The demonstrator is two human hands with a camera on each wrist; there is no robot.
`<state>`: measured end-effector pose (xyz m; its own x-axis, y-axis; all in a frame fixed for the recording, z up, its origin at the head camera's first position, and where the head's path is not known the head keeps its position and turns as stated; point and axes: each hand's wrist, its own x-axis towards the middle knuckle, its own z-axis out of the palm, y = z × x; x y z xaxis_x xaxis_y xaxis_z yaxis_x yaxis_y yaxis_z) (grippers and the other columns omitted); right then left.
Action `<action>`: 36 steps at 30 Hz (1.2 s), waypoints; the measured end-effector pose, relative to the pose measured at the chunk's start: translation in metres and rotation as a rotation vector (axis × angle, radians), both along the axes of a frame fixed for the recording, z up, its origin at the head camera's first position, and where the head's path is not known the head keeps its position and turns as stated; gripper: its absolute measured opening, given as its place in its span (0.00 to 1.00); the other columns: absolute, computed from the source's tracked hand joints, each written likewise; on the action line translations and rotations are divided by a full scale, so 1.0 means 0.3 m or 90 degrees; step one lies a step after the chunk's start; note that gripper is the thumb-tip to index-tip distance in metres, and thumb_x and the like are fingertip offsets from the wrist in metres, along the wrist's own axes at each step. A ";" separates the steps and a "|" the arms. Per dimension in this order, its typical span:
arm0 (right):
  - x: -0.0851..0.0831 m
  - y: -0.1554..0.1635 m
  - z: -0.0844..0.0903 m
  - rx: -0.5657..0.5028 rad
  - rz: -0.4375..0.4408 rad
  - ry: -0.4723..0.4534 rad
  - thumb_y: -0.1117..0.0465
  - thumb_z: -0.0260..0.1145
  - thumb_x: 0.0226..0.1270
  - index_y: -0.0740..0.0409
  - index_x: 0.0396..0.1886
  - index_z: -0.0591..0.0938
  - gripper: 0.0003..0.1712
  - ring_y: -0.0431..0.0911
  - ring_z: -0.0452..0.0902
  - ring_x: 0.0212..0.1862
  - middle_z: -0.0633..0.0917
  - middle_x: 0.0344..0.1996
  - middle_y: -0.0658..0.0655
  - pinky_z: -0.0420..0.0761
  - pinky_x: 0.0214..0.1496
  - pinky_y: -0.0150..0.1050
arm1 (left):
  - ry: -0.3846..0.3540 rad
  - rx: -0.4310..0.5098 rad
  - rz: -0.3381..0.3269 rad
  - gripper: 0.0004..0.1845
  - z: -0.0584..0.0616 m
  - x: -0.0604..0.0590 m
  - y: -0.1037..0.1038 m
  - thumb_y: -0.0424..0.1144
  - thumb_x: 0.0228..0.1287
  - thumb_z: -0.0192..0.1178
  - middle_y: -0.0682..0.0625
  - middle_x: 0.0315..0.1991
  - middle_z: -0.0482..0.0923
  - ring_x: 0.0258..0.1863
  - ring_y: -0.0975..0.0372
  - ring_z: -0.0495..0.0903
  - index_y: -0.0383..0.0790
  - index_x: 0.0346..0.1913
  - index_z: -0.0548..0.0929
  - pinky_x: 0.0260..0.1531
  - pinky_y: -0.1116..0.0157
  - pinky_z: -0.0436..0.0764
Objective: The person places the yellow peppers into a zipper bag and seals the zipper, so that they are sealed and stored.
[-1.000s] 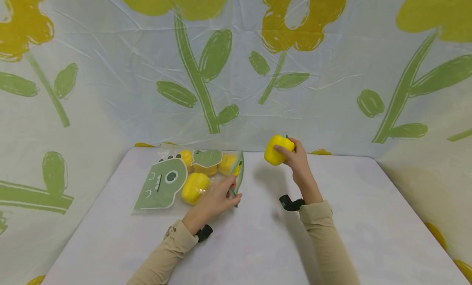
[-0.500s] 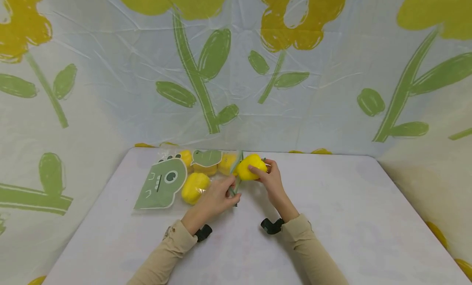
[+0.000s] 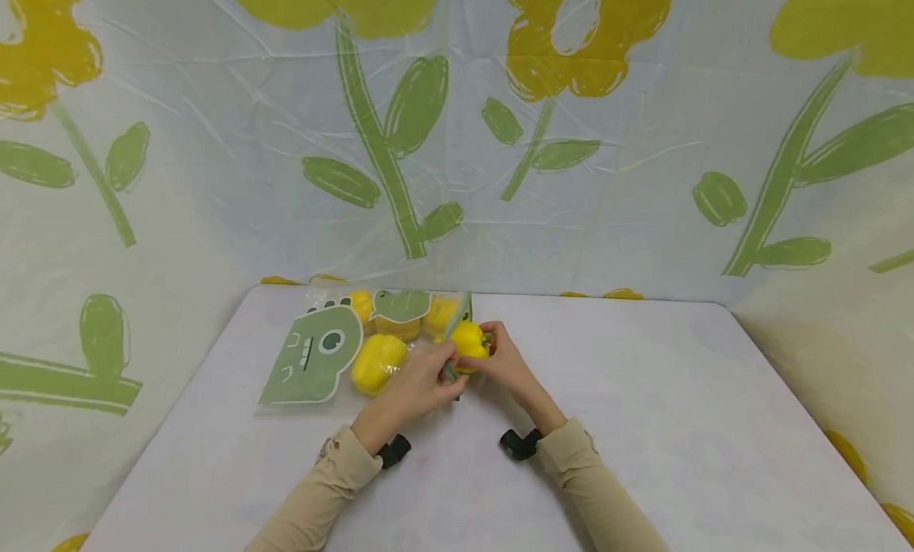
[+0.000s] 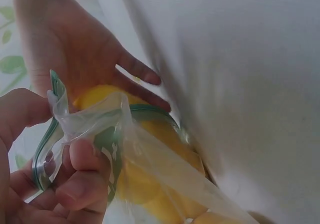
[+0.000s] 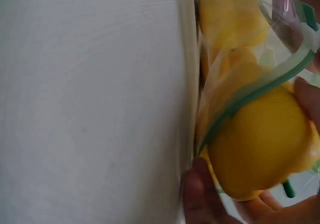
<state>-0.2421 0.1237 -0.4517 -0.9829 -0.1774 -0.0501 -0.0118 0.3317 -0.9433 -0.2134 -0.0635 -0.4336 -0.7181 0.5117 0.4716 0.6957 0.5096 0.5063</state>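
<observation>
A clear zip bag (image 3: 310,358) with a green monster print lies on the table, several yellow bell peppers (image 3: 378,364) inside it. My left hand (image 3: 417,381) pinches the bag's mouth on its right side. In the left wrist view, thumb and fingers of this hand (image 4: 85,179) hold the film beside the green zip strip. Another yellow bell pepper (image 3: 471,342) with a green stem is in the grip of my right hand (image 3: 508,369), right at the mouth. The right wrist view has this pepper (image 5: 262,139) partly past the green zip edge (image 5: 252,92), stem end outward.
The white table (image 3: 643,425) extends to the right and in front of the bag. A flower-printed cloth (image 3: 614,203) hangs close behind the table's back edge and along both sides. Dark wrist cameras (image 3: 520,445) stick out from both wrists.
My right hand has brought the bell pepper left and down from the right of the bag to its mouth, partly inside. The left hand has stayed on the bag's edge.
</observation>
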 end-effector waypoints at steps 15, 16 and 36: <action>-0.011 0.045 0.027 0.104 0.078 0.024 0.45 0.71 0.58 0.52 0.68 0.72 0.39 0.51 0.75 0.46 0.75 0.58 0.58 0.75 0.45 0.44 | -0.034 -0.017 -0.004 0.11 0.000 0.000 -0.001 0.35 0.58 0.68 0.55 0.24 0.69 0.24 0.66 0.68 0.38 0.35 0.74 0.24 0.71 0.70; -0.012 0.047 0.026 0.091 0.084 0.025 0.47 0.71 0.58 0.53 0.68 0.73 0.38 0.51 0.77 0.45 0.76 0.58 0.59 0.76 0.45 0.44 | -0.035 -0.015 -0.006 0.11 0.001 0.000 -0.001 0.35 0.58 0.68 0.55 0.24 0.69 0.24 0.65 0.68 0.38 0.35 0.74 0.24 0.71 0.70; -0.018 0.078 0.032 0.038 0.143 0.065 0.63 0.69 0.64 0.62 0.53 0.84 0.18 0.53 0.82 0.46 0.85 0.50 0.61 0.80 0.45 0.42 | -0.048 -0.009 -0.014 0.11 -0.010 -0.003 0.002 0.34 0.57 0.67 0.54 0.24 0.66 0.23 0.67 0.66 0.38 0.33 0.73 0.23 0.72 0.68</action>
<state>-0.2474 0.1470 -0.4420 -0.9198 -0.3911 0.0310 -0.1859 0.3647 -0.9124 -0.2142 -0.0629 -0.4365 -0.7401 0.5341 0.4087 0.6666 0.5022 0.5508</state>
